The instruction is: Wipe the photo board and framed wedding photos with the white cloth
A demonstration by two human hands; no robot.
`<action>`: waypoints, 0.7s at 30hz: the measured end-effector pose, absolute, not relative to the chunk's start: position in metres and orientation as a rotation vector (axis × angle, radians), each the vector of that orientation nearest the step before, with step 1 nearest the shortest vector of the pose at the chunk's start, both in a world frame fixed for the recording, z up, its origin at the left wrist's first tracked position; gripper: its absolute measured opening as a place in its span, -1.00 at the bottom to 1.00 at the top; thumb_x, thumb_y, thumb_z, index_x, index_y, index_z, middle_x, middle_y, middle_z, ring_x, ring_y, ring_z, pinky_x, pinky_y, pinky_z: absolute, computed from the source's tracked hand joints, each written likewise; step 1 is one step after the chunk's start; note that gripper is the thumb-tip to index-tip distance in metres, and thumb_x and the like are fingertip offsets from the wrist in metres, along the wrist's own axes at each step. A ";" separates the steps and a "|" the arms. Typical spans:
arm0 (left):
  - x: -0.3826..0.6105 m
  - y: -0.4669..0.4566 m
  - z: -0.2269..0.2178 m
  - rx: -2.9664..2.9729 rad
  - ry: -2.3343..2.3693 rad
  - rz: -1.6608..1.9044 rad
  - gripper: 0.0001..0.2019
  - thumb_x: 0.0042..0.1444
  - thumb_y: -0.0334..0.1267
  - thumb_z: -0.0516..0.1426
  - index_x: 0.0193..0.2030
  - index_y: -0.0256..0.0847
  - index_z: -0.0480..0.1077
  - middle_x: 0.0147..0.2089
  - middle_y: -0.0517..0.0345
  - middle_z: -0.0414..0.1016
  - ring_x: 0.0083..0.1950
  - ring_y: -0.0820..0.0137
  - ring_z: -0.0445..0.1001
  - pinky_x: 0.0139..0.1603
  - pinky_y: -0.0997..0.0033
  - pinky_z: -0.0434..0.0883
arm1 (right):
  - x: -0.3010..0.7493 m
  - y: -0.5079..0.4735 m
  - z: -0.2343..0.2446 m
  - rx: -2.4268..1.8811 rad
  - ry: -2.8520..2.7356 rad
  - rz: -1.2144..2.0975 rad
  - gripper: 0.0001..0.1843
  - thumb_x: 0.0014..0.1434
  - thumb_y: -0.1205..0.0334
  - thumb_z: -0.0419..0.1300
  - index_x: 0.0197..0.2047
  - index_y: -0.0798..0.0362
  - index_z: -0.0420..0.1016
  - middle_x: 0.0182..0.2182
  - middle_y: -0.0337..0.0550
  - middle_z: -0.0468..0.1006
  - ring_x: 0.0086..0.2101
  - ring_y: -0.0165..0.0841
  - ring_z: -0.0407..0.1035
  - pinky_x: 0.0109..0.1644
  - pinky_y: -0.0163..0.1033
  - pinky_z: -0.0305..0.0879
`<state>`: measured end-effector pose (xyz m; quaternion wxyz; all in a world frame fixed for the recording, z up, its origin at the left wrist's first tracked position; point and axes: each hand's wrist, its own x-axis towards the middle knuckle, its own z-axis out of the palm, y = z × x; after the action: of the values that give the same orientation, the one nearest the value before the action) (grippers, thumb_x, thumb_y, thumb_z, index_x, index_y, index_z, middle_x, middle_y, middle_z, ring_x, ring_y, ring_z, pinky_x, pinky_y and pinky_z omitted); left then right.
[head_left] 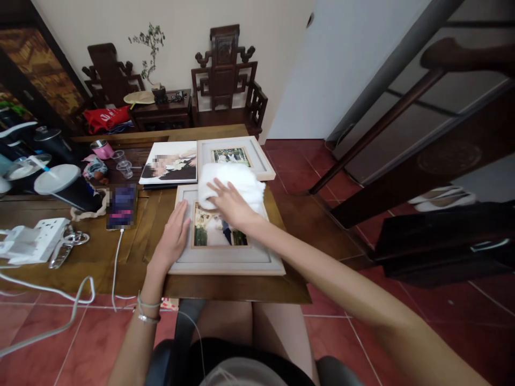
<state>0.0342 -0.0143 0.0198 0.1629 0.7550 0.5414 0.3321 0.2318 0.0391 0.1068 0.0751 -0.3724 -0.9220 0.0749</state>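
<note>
A light-coloured picture frame (183, 260) lies flat near the table's front edge, with a photo of a white dress and greenery inside it. My left hand (173, 238) rests along its left side, fingers stretched out and touching the border. Over the frame's upper part, my right hand (229, 203) presses on a thick folded white towel (233, 179), its fingers partly spread across the cloth. The towel hides the top of the photo and overlaps a second picture frame (261, 161) behind. Beside that frame lies a photo panel (169, 163) with a partly blurred picture.
To the left on the wooden table (153, 209) are a phone (121, 206) on a white cable, a power strip (40, 241), a lidded dark cup (66, 185) with a straw and small clear cups (124, 167). Carved chairs (225, 75) stand behind; dark wooden furniture (434, 145) is at right.
</note>
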 end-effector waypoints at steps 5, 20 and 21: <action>0.034 -0.015 0.026 2.103 1.535 0.992 -0.40 0.39 0.03 -0.19 0.46 -0.24 -0.07 0.48 -0.14 0.00 0.49 0.24 -0.01 0.46 0.07 0.00 | 0.188 0.032 0.092 -1.108 -2.862 0.144 -0.63 0.27 0.54 -0.04 0.04 0.34 0.49 0.29 0.31 0.23 0.33 0.05 -0.01 0.36 0.25 -0.11; 0.037 -0.014 0.022 2.068 1.583 1.023 -0.47 0.39 -0.05 -0.21 0.27 -0.30 0.31 0.34 -0.10 0.30 0.45 0.24 0.10 0.45 0.07 0.06 | 0.225 -0.071 0.111 -0.670 -3.125 0.484 -0.73 0.12 0.49 0.12 -0.14 0.20 0.57 0.09 0.26 0.47 0.15 -0.04 0.28 0.21 0.20 0.19; 0.038 -0.014 0.023 2.062 1.600 1.021 -0.49 0.38 -0.07 -0.18 0.25 -0.31 0.33 0.33 -0.11 0.32 0.45 0.23 0.11 0.45 0.07 0.08 | 0.222 -0.072 0.114 -0.693 -3.132 0.468 -0.73 0.13 0.48 0.11 -0.14 0.19 0.57 0.08 0.24 0.48 0.15 -0.04 0.29 0.20 0.18 0.20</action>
<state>0.0378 -0.0141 0.0227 0.1690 0.7252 0.5627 0.3590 0.2220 -0.0720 0.1138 -0.0500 -0.2135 -0.9649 0.1442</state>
